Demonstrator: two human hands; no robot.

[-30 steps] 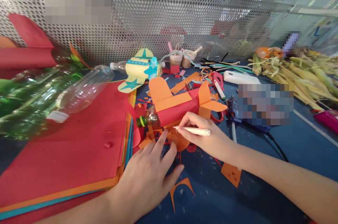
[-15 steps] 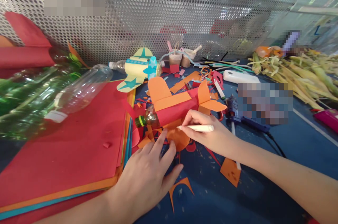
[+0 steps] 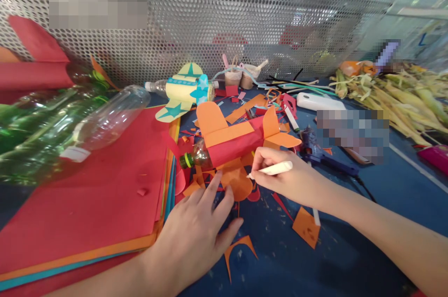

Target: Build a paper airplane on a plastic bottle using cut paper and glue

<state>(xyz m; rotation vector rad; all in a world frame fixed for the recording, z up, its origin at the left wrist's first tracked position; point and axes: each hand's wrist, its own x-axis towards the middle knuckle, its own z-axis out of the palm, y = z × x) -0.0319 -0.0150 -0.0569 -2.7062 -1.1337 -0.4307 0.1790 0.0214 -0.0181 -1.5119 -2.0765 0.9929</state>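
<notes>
A bottle airplane (image 3: 233,145) lies on the blue table, wrapped in red paper, with orange paper wings and tail and a green neck at its left end. Its near orange wing (image 3: 237,184) lies flat toward me. My left hand (image 3: 199,220) rests with fingers spread, its fingertips on that wing's left edge. My right hand (image 3: 280,173) pinches a white marker (image 3: 276,168), the tip pointing left just by the wing's right edge. Whether the tip touches the paper I cannot tell.
Stacked coloured paper (image 3: 105,203) lies at left, beside clear and green bottles (image 3: 108,115). A yellow bottle airplane (image 3: 184,89) stands behind. Orange and red scraps surround the work. A blue glue gun (image 3: 325,159) with its cord and dried corn husks (image 3: 395,96) are at right.
My right hand has shifted the marker slightly right and down, from the wing's middle to its right edge. My left hand stays in place.
</notes>
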